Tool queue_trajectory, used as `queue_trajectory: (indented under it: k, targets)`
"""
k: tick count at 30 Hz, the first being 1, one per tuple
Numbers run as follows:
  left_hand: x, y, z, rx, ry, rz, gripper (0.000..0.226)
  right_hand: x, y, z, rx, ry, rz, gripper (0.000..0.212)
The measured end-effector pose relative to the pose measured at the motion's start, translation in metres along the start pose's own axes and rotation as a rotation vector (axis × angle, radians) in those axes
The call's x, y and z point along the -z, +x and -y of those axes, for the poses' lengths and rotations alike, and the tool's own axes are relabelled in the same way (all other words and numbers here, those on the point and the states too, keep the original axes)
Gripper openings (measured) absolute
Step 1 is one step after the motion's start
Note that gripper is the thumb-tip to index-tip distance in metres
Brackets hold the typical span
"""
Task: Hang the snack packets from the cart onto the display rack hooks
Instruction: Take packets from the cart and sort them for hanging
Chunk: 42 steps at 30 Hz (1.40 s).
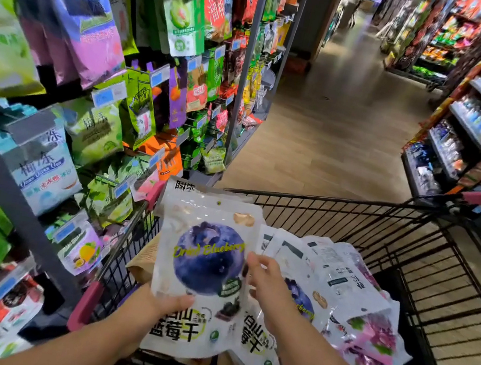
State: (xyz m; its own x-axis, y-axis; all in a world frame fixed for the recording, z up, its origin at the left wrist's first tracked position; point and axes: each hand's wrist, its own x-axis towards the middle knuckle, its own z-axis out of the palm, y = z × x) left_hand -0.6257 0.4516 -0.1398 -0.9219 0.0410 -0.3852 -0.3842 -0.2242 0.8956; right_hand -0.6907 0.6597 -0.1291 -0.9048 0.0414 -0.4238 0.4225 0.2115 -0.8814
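Item: dried-blueberry packet [206, 260], printed face up, top end pointing away from you, held over near end of cart [416, 232].
Your left hand [170, 302] gripped its bottom edge, thumb on front, likely steadying stack.
Second packet [187, 187] peeked out behind: at least two held.
Your right hand [267, 280] pinched front packet's right edge, probably to separate it.
Cart heap [338, 277]: overlapping white packets, number unclear.
Display rack [243, 86] stood left, hung with bags.
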Motion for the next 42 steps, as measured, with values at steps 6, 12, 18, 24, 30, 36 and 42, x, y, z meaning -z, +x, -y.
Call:
queue_trajectory:
  k: [6, 12, 18, 24, 30, 36, 42]
  targets:
    - [0.023, 0.005, 0.008, -0.006, -0.048, -0.181, 0.055, 0.057, 0.028, -0.046, -0.297, -0.256, -0.4, 0.068]
    - [0.031, 0.009, 0.013, 0.059, -0.15, -0.222, 0.05, 0.081, 0.038, -0.091, -0.594, -0.183, -0.411, 0.131]
    - [0.032, 0.011, 0.016, 0.076, -0.13, -0.191, 0.094, 0.065, 0.037, -0.089, -0.56, -0.203, -0.372, 0.158]
    - [0.029, 0.01, 0.012, 0.045, -0.124, -0.18, 0.082, 0.057, 0.021, -0.071, -0.417, -0.233, -0.324, 0.125]
    - [0.026, 0.01, 0.012, 0.054, -0.124, -0.165, 0.087, 0.044, 0.015, -0.05, -0.103, -0.251, -0.365, 0.123]
    - [0.027, 0.013, 0.015, 0.021, -0.096, -0.184, 0.081, 0.033, 0.023, -0.048, -0.245, -0.192, -0.239, 0.083]
    - [0.03, 0.015, 0.019, 0.014, -0.139, -0.247, 0.105, 0.038, 0.031, -0.042, -0.174, -0.015, -0.198, 0.044]
